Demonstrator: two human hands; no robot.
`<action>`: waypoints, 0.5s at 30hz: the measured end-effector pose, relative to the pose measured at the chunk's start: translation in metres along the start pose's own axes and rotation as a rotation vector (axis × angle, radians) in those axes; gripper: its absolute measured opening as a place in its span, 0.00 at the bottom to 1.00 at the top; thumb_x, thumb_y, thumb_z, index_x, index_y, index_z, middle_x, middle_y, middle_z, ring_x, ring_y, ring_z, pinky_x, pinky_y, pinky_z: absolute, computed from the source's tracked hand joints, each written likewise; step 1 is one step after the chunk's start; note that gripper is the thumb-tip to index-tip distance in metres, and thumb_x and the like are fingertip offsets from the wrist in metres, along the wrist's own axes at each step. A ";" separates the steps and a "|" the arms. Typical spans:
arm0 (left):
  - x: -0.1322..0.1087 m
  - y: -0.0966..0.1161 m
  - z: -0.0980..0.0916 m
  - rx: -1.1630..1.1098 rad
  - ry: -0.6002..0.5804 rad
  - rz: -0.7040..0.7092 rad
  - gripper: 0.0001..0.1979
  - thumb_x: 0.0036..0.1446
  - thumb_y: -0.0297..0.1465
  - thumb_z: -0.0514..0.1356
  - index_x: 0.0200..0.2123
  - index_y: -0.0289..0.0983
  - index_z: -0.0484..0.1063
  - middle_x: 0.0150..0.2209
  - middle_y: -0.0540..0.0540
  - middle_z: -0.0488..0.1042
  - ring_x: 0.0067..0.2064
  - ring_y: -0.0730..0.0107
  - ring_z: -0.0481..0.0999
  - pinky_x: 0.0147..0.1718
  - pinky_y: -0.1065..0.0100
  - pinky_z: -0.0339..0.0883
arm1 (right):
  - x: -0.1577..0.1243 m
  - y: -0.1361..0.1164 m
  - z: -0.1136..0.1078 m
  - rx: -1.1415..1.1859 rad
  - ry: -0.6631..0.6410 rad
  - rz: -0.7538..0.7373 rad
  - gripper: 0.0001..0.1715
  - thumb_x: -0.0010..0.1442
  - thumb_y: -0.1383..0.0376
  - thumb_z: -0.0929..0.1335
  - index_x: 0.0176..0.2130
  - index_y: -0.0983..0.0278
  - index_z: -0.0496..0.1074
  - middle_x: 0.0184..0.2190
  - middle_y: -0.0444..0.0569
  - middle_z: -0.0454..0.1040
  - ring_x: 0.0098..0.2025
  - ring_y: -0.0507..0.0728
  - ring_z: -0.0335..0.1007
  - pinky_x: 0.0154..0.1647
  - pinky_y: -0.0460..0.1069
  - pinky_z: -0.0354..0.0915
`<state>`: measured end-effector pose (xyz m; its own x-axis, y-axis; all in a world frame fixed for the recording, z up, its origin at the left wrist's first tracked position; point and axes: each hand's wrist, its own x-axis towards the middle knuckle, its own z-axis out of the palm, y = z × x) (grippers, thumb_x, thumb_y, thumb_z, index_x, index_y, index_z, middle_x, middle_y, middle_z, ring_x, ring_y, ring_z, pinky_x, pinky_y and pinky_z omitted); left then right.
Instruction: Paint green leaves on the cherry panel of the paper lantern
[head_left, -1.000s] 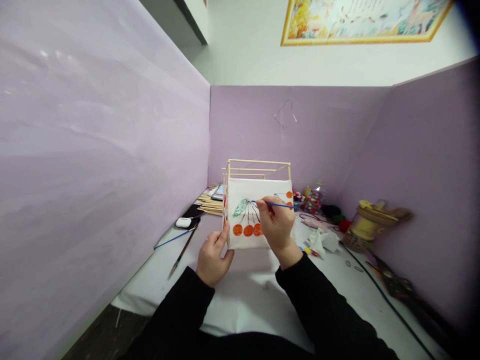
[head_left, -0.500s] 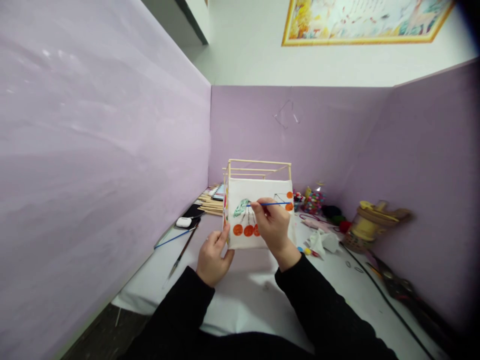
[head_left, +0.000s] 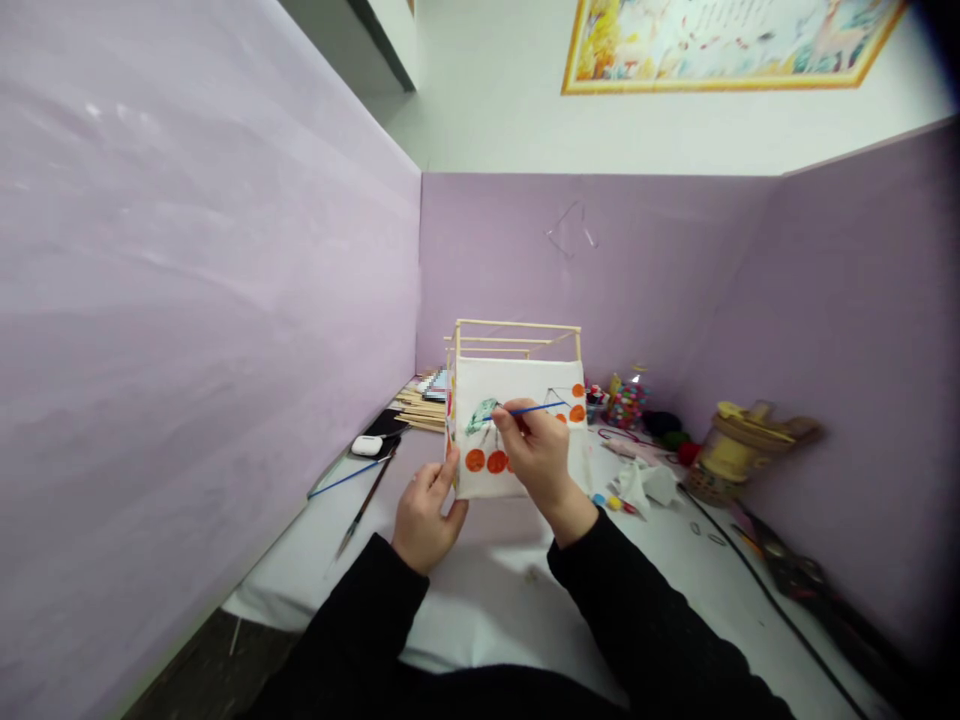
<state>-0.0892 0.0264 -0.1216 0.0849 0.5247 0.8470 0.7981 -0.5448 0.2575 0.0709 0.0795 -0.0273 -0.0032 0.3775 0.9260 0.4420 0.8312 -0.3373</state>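
right fingers [head_left: 505, 424] around blue brush [head_left: 549, 406], jar [head_left: 637, 378] of multicolored balls [head_left: 625, 408] beyond

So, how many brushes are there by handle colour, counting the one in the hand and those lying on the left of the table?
Blue: 2 (held brush in the right hand; second blue brush on the table)
Brown: 1 (brown brush, also on the table)
Total: 3
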 end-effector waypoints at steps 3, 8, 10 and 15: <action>0.000 0.000 0.001 -0.001 0.018 0.006 0.33 0.55 0.26 0.57 0.64 0.42 0.54 0.38 0.45 0.69 0.38 0.66 0.71 0.38 0.66 0.70 | 0.007 -0.003 -0.009 0.078 0.053 0.047 0.10 0.61 0.61 0.67 0.30 0.64 0.70 0.20 0.42 0.69 0.22 0.49 0.65 0.25 0.45 0.62; 0.000 -0.001 0.002 0.015 0.039 0.001 0.33 0.55 0.26 0.57 0.64 0.44 0.54 0.38 0.46 0.69 0.37 0.67 0.71 0.39 0.66 0.70 | 0.030 -0.002 -0.055 0.332 0.528 0.208 0.11 0.60 0.59 0.67 0.31 0.63 0.66 0.21 0.40 0.67 0.20 0.48 0.63 0.21 0.43 0.60; -0.001 -0.001 0.002 0.017 0.040 0.013 0.34 0.55 0.25 0.57 0.64 0.44 0.53 0.38 0.46 0.69 0.37 0.67 0.71 0.39 0.66 0.70 | 0.031 0.009 -0.079 0.341 0.589 0.242 0.12 0.58 0.58 0.69 0.31 0.63 0.66 0.20 0.38 0.65 0.18 0.47 0.61 0.19 0.43 0.59; -0.001 -0.003 0.004 0.042 0.054 0.017 0.35 0.55 0.25 0.57 0.65 0.44 0.52 0.37 0.46 0.69 0.37 0.66 0.71 0.38 0.66 0.70 | -0.005 0.064 -0.135 0.173 0.513 0.314 0.15 0.56 0.56 0.70 0.34 0.64 0.67 0.26 0.42 0.69 0.22 0.49 0.65 0.22 0.45 0.61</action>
<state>-0.0891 0.0298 -0.1246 0.0672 0.4791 0.8752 0.8214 -0.5245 0.2240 0.2200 0.0763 -0.0305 0.5531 0.4060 0.7275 0.2004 0.7828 -0.5892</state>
